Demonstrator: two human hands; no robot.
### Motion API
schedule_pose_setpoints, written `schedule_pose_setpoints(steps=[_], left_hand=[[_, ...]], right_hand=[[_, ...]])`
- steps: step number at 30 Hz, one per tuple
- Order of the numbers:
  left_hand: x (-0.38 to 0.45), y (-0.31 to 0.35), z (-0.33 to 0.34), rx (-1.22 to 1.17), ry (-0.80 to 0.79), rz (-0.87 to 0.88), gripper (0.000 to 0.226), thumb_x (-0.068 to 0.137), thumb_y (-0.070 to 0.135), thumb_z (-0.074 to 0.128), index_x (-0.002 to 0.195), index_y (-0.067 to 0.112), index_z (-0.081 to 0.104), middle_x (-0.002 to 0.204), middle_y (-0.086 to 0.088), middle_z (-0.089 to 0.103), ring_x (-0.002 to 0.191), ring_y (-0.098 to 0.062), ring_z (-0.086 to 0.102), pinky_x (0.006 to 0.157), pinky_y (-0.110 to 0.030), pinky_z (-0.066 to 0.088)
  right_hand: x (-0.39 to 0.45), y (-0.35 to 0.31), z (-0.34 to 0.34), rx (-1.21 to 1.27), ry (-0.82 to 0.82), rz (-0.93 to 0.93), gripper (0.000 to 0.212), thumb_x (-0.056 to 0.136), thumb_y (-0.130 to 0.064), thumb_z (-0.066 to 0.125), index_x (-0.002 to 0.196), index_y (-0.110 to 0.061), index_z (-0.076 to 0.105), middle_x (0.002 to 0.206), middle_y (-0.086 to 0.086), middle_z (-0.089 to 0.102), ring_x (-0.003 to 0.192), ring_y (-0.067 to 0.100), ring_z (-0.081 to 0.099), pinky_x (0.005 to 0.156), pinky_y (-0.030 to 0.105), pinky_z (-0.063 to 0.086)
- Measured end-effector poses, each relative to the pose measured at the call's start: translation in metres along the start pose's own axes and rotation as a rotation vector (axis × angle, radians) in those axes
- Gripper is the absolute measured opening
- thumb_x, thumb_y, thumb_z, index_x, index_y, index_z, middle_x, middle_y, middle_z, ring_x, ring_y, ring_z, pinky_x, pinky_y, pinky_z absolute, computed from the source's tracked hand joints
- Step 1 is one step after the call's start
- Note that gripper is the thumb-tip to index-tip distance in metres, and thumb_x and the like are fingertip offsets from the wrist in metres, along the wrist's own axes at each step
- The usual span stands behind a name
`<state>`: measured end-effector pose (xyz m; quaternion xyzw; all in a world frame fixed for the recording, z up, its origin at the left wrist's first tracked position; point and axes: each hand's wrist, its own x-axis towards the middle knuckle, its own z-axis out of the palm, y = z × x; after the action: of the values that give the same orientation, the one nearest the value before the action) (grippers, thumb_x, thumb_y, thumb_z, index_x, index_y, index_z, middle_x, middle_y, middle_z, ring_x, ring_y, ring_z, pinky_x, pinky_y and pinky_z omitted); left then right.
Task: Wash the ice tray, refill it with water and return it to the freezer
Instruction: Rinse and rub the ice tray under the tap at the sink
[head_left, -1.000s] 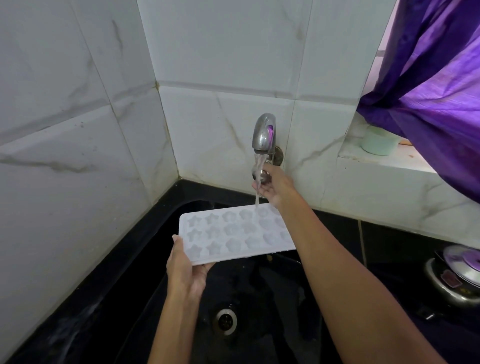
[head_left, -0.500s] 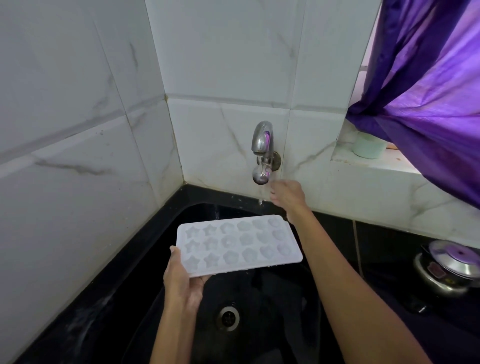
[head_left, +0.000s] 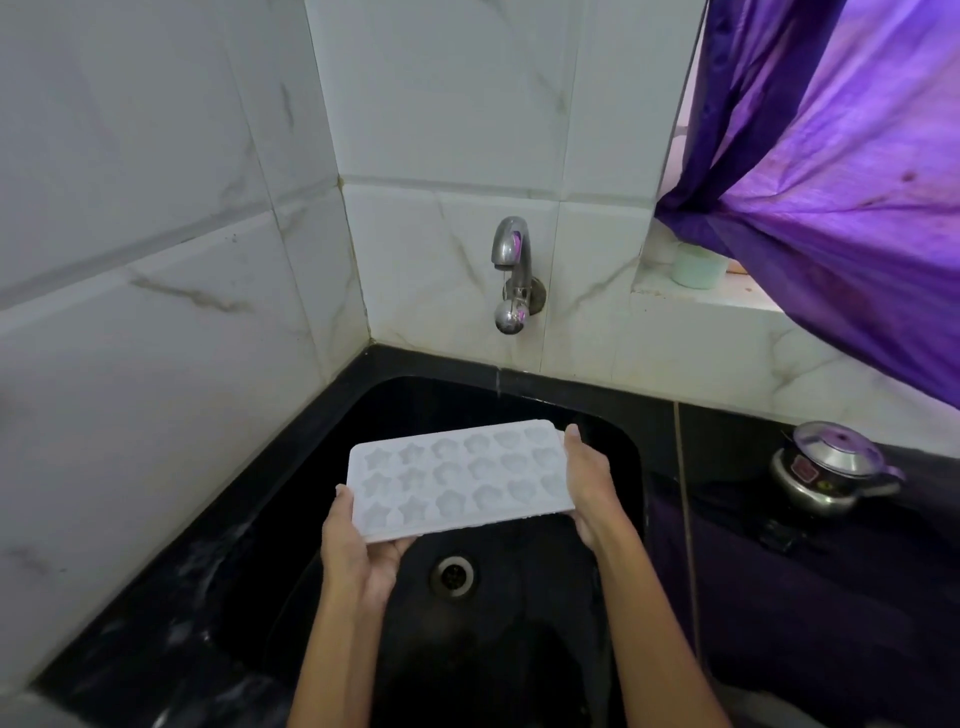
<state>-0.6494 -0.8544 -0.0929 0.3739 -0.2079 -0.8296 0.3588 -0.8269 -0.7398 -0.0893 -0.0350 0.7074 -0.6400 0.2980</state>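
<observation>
A white ice tray (head_left: 457, 480) with star and flower shaped cells is held level above the black sink (head_left: 618, 441). My left hand (head_left: 358, 551) grips its near left corner from below, thumb on the rim. My right hand (head_left: 589, 480) holds its right short edge. The metal tap (head_left: 511, 270) sticks out of the tiled wall above and behind the tray, and no stream falls from it. Whether the cells hold water is hard to tell.
The sink drain (head_left: 453, 574) lies below the tray. A steel pot with a lid (head_left: 828, 467) stands on the black counter at right. A purple curtain (head_left: 841, 171) hangs at upper right over a ledge with a pale green cup (head_left: 698, 265). Tiled walls close the left and back.
The water stream has stopped. My right hand left the tap knob and came down onto the tray's right edge. The tray has moved lower and away from the tap.
</observation>
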Motion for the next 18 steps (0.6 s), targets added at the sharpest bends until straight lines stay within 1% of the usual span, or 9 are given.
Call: schedule_pose_setpoints(steps=[3, 5, 8, 11, 13, 15, 16, 17, 18], left_hand=[[-0.008, -0.002, -0.005, 0.004, -0.068, -0.013, 0.038, 0.101, 0.041, 0.034, 0.112, 0.013, 0.058, 0.108, -0.014, 0.067, 0.1, -0.032, 0.063, 0.073, -0.048, 0.053], [-0.011, -0.001, -0.008, 0.014, -0.121, -0.032, 0.042, 0.101, 0.042, 0.032, 0.114, 0.012, 0.058, 0.109, -0.014, 0.07, 0.104, -0.032, 0.063, 0.075, -0.047, 0.055], [-0.013, 0.001, -0.014, 0.05, -0.181, -0.092, 0.049, 0.1, 0.048, 0.031, 0.12, 0.012, 0.057, 0.111, -0.016, 0.07, 0.107, -0.035, 0.063, 0.08, -0.051, 0.055], [-0.014, -0.001, -0.019, 0.133, -0.21, -0.109, 0.058, 0.096, 0.058, 0.029, 0.123, 0.014, 0.056, 0.114, -0.015, 0.069, 0.105, -0.035, 0.066, 0.077, -0.052, 0.057], [-0.014, -0.004, -0.019, 0.166, -0.2, -0.091, 0.057, 0.097, 0.056, 0.029, 0.126, 0.014, 0.054, 0.113, -0.014, 0.069, 0.102, -0.032, 0.067, 0.071, -0.048, 0.059], [-0.016, -0.006, -0.018, 0.162, -0.146, -0.078, 0.053, 0.098, 0.052, 0.032, 0.125, 0.013, 0.053, 0.111, -0.013, 0.069, 0.1, -0.031, 0.067, 0.068, -0.047, 0.057], [-0.016, -0.007, -0.017, 0.167, -0.123, -0.071, 0.051, 0.098, 0.051, 0.033, 0.123, 0.012, 0.054, 0.111, -0.013, 0.068, 0.099, -0.031, 0.066, 0.068, -0.048, 0.055], [-0.016, -0.007, -0.018, 0.175, -0.107, -0.066, 0.049, 0.099, 0.05, 0.034, 0.12, 0.012, 0.055, 0.111, -0.014, 0.068, 0.099, -0.031, 0.066, 0.068, -0.048, 0.054], [-0.016, -0.008, -0.018, 0.177, -0.092, -0.063, 0.047, 0.099, 0.05, 0.034, 0.116, 0.012, 0.056, 0.111, -0.014, 0.067, 0.099, -0.032, 0.065, 0.068, -0.048, 0.054]], right_hand=[[-0.007, 0.006, -0.001, 0.03, 0.059, -0.044, 0.05, 0.1, -0.044, 0.037, 0.11, -0.002, 0.062, 0.11, 0.017, 0.068, 0.105, 0.035, 0.064, 0.097, 0.051, 0.05], [-0.011, 0.009, -0.005, 0.024, 0.085, -0.071, 0.053, 0.099, -0.042, 0.038, 0.11, 0.007, 0.054, 0.116, 0.027, 0.061, 0.109, 0.044, 0.058, 0.096, 0.055, 0.048], [-0.019, 0.008, -0.008, 0.001, 0.13, -0.098, 0.054, 0.099, -0.041, 0.039, 0.111, 0.011, 0.051, 0.119, 0.029, 0.056, 0.112, 0.045, 0.054, 0.096, 0.057, 0.045], [-0.025, 0.01, -0.012, -0.049, 0.156, -0.121, 0.054, 0.1, -0.039, 0.038, 0.108, 0.012, 0.052, 0.111, 0.029, 0.062, 0.105, 0.045, 0.059, 0.091, 0.053, 0.049], [-0.029, 0.009, -0.016, -0.128, 0.161, -0.136, 0.052, 0.101, -0.036, 0.036, 0.102, 0.013, 0.052, 0.09, 0.027, 0.06, 0.086, 0.04, 0.062, 0.078, 0.042, 0.052], [-0.032, 0.007, -0.02, -0.269, 0.162, -0.177, 0.042, 0.103, -0.031, 0.033, 0.079, 0.0, 0.049, 0.073, 0.014, 0.048, 0.074, 0.03, 0.05, 0.065, 0.034, 0.042], [-0.032, 0.005, -0.022, -0.357, 0.175, -0.217, 0.035, 0.103, -0.026, 0.032, 0.076, -0.01, 0.048, 0.074, 0.005, 0.046, 0.077, 0.025, 0.048, 0.063, 0.032, 0.037], [-0.032, 0.003, -0.025, -0.443, 0.197, -0.266, 0.029, 0.102, -0.021, 0.031, 0.084, -0.017, 0.054, 0.082, -0.001, 0.049, 0.085, 0.023, 0.05, 0.066, 0.032, 0.036], [-0.032, 0.002, -0.027, -0.528, 0.227, -0.32, 0.027, 0.101, -0.016, 0.033, 0.102, -0.02, 0.059, 0.096, -0.003, 0.054, 0.096, 0.023, 0.052, 0.074, 0.032, 0.038]])
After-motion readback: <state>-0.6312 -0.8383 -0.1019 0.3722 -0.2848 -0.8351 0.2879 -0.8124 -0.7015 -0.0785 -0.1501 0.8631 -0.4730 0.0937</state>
